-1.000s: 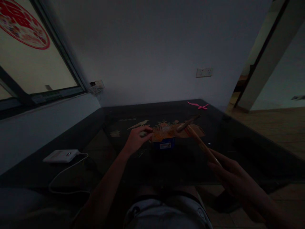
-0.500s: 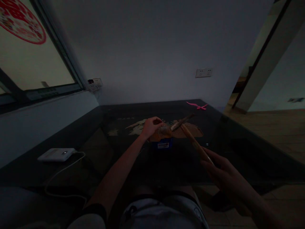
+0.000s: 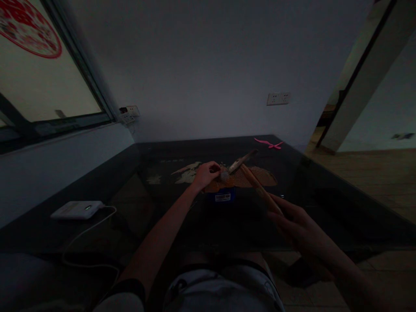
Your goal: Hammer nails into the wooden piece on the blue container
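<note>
In the dim head view, my right hand (image 3: 292,219) is wrapped around the wooden handle of a hammer (image 3: 260,186). The hammer's head is tilted and lies over the middle of a brown, irregular flat piece (image 3: 263,175), close to my left fingertips. My left hand (image 3: 207,173) rests at the left part of this brown piece, thumb and fingers pinched together. Whatever they pinch is too small and dark to make out. A small pale, blurred spot shows between the fingertips and the hammer head. Below the brown piece's front edge is a blue box (image 3: 224,195) with a white label.
A white power bank (image 3: 78,210) with a white cable lies on the dark table (image 3: 156,212) at left. A pink ribbon-like strip (image 3: 271,143) lies near the back right edge. Wall sockets (image 3: 278,99) are behind, and a window stands at left.
The hammer has shifted left and its head now sits nearer my left fingertips. My right hand moved slightly left with it; my left hand stays nearly in place.
</note>
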{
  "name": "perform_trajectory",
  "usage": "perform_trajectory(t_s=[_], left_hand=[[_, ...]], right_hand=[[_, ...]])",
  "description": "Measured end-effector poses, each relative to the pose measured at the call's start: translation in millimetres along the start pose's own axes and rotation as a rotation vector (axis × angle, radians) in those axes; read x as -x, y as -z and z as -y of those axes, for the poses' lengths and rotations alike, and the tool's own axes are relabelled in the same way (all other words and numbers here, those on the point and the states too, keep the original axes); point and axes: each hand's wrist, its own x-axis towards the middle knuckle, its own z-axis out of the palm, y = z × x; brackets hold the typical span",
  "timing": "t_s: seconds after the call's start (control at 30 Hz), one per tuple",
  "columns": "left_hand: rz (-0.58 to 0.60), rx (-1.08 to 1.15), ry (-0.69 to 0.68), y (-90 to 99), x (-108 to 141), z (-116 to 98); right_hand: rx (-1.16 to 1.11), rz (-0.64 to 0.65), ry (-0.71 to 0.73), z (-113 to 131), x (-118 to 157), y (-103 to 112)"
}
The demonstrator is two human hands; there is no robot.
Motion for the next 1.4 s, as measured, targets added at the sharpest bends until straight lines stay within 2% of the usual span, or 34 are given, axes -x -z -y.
perform_trajectory(t_s=[0.13,0.3,0.47,0.57,0.7,0.77,0.87,1.03,1.27,1.4], left_hand=[[0.012,-0.026,0.028,1.8,0.6,-2.2],[0.005,-0.069,0.088,1.7,0.2,-4.4],[-0.002,-0.082,0.107,1.6,0.7,-2.6],[-0.011,-0.132,0.111,2.3,1.3,-2.2],[0.004,-0.109,0.115,2.0,1.5,-3.1],[0.015,-0.067,0.121,1.4,1.4,-3.1],[0.022,-0.058,0.126,0.8,0.8,-1.6],[0.008,-0.129,0.115,-0.2,-0.1,1.6],[0.025,-0.109,0.126,0.2,0.9,-3.1],[0.035,-0.156,0.114,1.6,0.6,-4.2]], right_hand=[[0.079,0.04,0.06,15.1,-14.8,6.0],[0.307,0.087,0.255,50.1,-37.5,15.2],[0.428,0.137,0.349,68.1,-56.9,11.1],[0.441,0.168,0.39,71.9,-61.8,7.6],[0.437,0.228,0.229,78.0,-57.7,10.1],[0.438,0.214,0.207,79.9,-54.7,11.9],[0.464,0.198,0.243,79.8,-53.3,10.8],[0.432,0.137,0.383,75.0,-56.9,8.5],[0.49,0.156,0.261,67.2,-57.4,15.1],[0.505,0.123,0.401,67.3,-56.9,11.1]])
